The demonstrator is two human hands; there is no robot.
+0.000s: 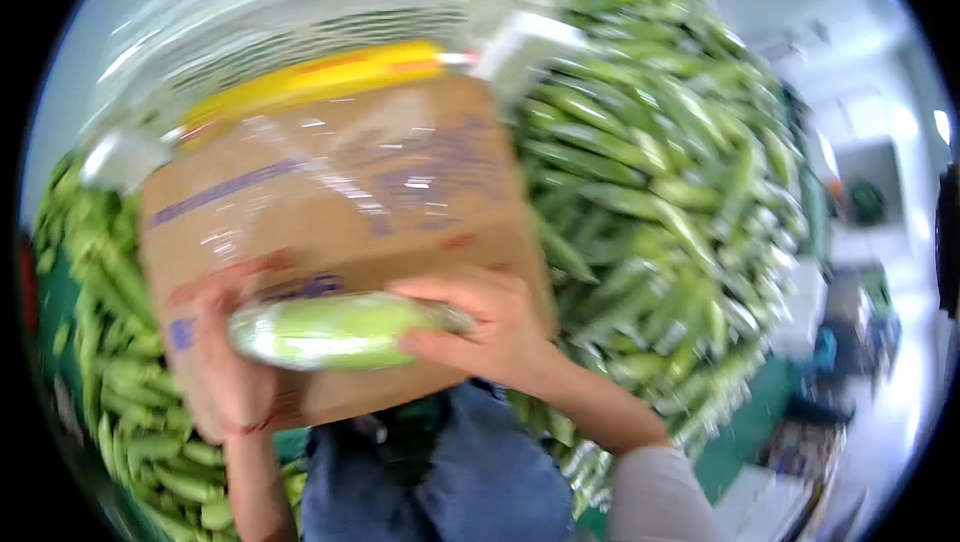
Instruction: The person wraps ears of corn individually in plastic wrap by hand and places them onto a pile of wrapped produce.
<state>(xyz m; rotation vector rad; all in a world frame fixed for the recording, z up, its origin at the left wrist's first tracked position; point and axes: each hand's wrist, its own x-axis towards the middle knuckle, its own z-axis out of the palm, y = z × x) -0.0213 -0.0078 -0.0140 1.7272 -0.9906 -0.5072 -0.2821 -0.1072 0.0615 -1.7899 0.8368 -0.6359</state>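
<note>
A long pale-green vegetable (pixel 330 332), shiny with clear plastic film, lies level above a cardboard box (pixel 350 162). It looks like an ear of corn in its husk. My right hand (pixel 485 327) grips its right end between thumb and fingers. At its left end is my left hand (pixel 238 367), blurred, with the fingers stretched upward beside the tip; whether they touch it is unclear. Clear film glints on the box top. Along the box's far edge lies a yellow strip (pixel 320 77), with a white block (pixel 530 52) at its right end.
On the right rises a large heap of shiny green vegetables (pixel 650 192). More green vegetables (pixel 130 382) are piled at the left. A white plastic crate (pixel 300 12) stands behind the box. Shelving and goods show blurred at far right.
</note>
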